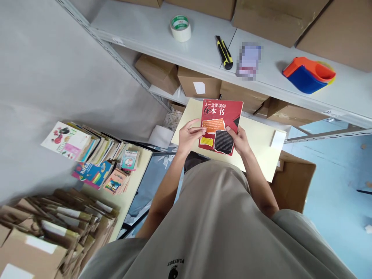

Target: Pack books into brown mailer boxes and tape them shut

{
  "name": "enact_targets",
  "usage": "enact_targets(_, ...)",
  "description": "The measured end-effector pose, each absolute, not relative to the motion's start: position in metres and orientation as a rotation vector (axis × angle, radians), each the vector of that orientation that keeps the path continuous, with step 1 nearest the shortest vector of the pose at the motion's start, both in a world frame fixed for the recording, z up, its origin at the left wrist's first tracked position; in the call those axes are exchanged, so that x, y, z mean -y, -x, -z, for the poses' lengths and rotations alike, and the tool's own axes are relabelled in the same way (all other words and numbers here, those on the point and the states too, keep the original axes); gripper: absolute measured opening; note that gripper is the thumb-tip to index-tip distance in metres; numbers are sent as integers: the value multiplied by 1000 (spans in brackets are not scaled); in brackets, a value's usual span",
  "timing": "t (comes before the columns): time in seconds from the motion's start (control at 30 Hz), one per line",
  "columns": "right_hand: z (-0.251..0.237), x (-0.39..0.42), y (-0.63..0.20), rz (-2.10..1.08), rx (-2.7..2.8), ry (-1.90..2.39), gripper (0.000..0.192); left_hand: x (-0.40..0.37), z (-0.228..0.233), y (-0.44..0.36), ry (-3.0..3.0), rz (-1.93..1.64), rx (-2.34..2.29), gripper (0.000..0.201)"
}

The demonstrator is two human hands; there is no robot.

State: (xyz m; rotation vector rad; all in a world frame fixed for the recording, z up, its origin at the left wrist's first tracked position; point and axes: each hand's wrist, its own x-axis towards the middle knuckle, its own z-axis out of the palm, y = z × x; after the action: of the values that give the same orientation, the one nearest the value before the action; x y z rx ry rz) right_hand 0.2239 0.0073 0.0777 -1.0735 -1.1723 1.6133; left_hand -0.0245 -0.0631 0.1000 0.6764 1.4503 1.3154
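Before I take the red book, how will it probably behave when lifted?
The red book will probably be fairly stiff, since it looks flat in the right hand. It may fall open if held loosely, as no band shows around it. It seems unlikely to roll, being flat and rectangular.

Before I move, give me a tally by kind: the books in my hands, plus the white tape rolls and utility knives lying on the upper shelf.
Red book, held by the right hand: 1
White tape roll, on the upper shelf: 1
Black-and-yellow utility knife, on the upper shelf: 1
Total: 3
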Motion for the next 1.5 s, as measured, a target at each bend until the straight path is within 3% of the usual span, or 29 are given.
enact_targets(0.2, -88, -3, -229, -1739, 1154, 1019, 66, 61, -87, 35, -613, -1392, -1436, 71)
enact_targets(0.37, -80, -6, -235, -1790, 1190, 1046, 73, 67, -77, 32, -531, -1185, -1160, 78)
enact_targets(0.6, -61, -15, -218, -1349, 1397, 1240, 97, 67, -81, -1, -624, -1365, -1355, 66)
enact_targets(0.77, -73, 5, -185, -1475, 1464, 1193, 73, 75, -83, -42, -804, -1313, -1385, 64)
enact_targets(0.93, -82, -1, -203, -1674, 1190, 1083, 76, 71, -88, 1, -803, -1433, -1473, 77)
enact_targets(1.03, -86, -6, -219, -1797, 1147, 1036, 75, 65, -92, 39, -735, -1309, -1349, 79)
enact_targets(1.13, -89, -6, -225, -1829, 1141, 1033, 78, 64, -97, 53, -704, -1176, -1212, 75)
enact_targets(1.33, -95, -12, -228, -1828, 1234, 970, 78, 64, -112, 47, -783, -1241, -1227, 70)
enact_targets(1.5, -113, -28, -248, -1714, 1466, 914, 59, 63, -135, 57, -970, -1273, -1274, 55)
